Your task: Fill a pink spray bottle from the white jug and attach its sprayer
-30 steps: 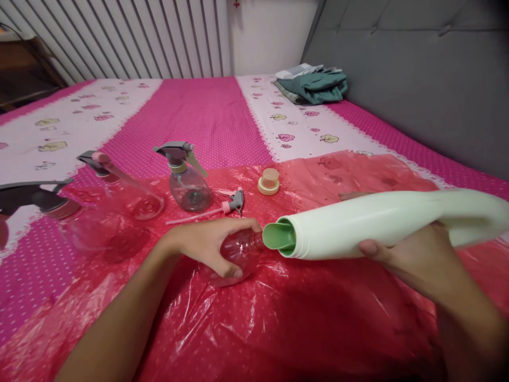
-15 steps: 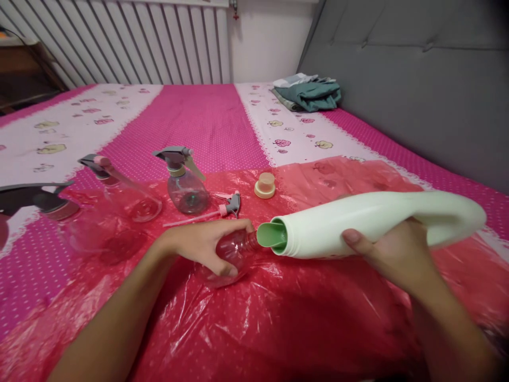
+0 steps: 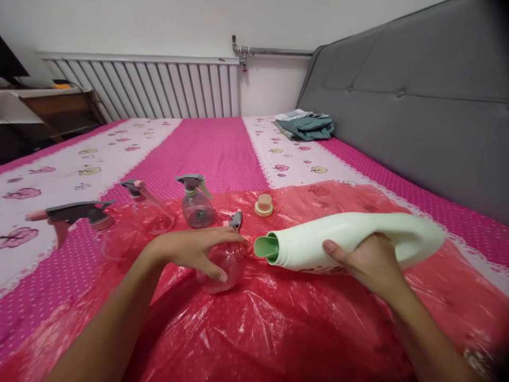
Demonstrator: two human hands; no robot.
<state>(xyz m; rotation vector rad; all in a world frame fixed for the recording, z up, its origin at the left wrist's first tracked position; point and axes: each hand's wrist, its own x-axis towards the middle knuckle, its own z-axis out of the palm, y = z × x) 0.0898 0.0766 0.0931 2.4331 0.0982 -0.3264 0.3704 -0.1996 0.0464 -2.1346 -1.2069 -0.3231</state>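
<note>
My left hand [image 3: 189, 248] grips the tilted clear bottle [image 3: 234, 268], my right hand [image 3: 369, 262] the jug [image 3: 310, 241]; I'm probably lining up to pour, needing spout [image 3: 263, 246] nearer neck [image 3: 245, 249].

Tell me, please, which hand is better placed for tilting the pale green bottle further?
Probably the right hand: it grips the pale green bottle from the near side, green spout facing the clear bottle. The left hand seems less free, holding the clear bottle.
</note>
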